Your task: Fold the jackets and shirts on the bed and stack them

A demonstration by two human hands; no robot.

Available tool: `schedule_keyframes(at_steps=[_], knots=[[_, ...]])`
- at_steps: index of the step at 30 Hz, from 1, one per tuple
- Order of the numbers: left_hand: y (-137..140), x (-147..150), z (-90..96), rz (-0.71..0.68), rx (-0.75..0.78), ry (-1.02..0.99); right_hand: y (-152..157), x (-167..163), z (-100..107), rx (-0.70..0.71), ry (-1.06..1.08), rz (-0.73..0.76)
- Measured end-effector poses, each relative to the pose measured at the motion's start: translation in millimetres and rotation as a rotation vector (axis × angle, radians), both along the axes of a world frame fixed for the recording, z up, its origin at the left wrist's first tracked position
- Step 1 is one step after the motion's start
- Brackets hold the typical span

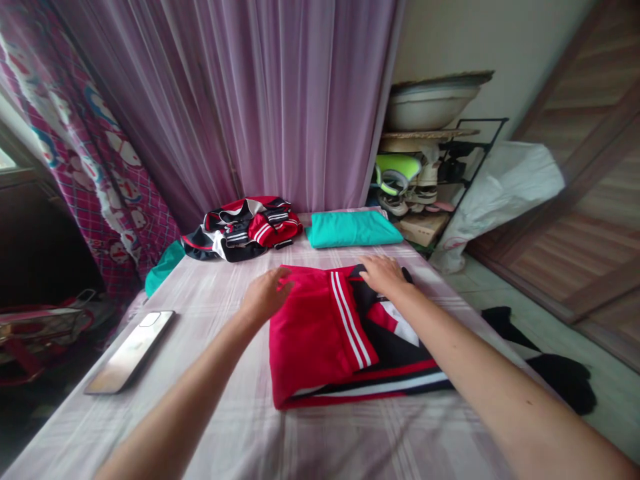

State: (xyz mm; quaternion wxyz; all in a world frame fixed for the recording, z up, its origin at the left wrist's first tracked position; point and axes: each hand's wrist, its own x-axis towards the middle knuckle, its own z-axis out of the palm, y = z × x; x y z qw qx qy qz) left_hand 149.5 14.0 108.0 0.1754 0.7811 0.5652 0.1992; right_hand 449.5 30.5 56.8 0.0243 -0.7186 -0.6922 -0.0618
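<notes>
A red, black and white jacket lies folded on the bed, its red part on the left with two white stripes along a band. At its far left corner is my left hand, thumb and fingers apart, beside or lightly touching the cloth. My right hand rests over the dark far edge, fingers spread. Neither hand visibly grips any cloth. My right forearm hides part of the jacket's right side.
A crumpled pile of red, black and white clothes and a folded teal cloth lie at the far end. A phone is on the left. Beyond the bed stands a shoe rack with a basin above.
</notes>
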Motion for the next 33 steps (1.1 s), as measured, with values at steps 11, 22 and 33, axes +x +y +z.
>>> schedule_keyframes(at_steps=[11,22,33], knots=[[78.7,-4.7,-45.3,0.182,-0.361,-0.217,-4.5,55.4,-9.0,-0.162,0.267,-0.511],[-25.0,-105.6,-50.0,0.359,-0.411,-0.450,103.0,-101.9,55.8,0.280,0.381,0.222],[-57.3,-134.1,-66.8,0.207,-0.263,-0.400,-6.5,-62.1,9.2,0.083,0.404,-0.095]])
